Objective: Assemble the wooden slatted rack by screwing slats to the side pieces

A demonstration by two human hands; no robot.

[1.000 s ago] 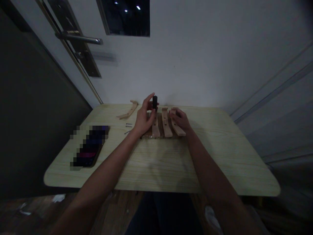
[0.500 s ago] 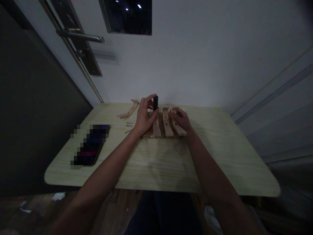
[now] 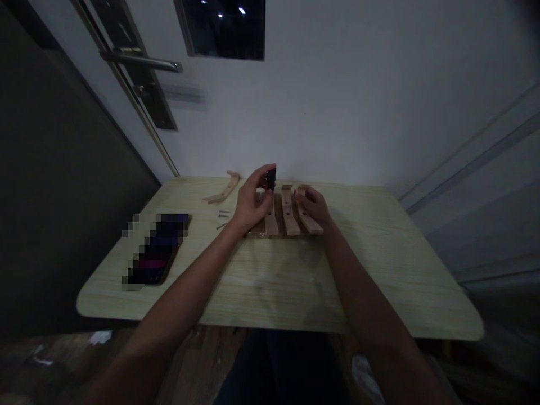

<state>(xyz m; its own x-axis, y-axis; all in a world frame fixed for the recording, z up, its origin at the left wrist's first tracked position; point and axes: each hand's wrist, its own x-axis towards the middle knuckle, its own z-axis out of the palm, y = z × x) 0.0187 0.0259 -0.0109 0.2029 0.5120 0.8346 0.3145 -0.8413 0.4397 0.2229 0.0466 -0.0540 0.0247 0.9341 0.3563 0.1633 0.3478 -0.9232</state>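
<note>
My left hand (image 3: 253, 199) is closed on a small black block-shaped piece (image 3: 271, 177), held upright with fingers on top and the thumb low. It stands above the left wooden hook (image 3: 271, 219), whose upper end is partly hidden. A middle wooden hook (image 3: 288, 211) lies beside it, with a dark hole in it. My right hand (image 3: 314, 205) grips the right wooden hook (image 3: 311, 225) near its upper end. All three hooks lie across a brown board (image 3: 256, 229) that looks wrapped in clear film.
A loose wooden hook (image 3: 225, 188) lies at the table's back left. Several screws (image 3: 223, 215) are left of the board. A phone (image 3: 162, 253), partly pixelated, rests on the left of the table (image 3: 274, 281). A door with a metal handle (image 3: 147, 62) stands behind.
The black piece in my left hand has shifted slightly right and tilted a little. My right hand keeps its hold on the right hook.
</note>
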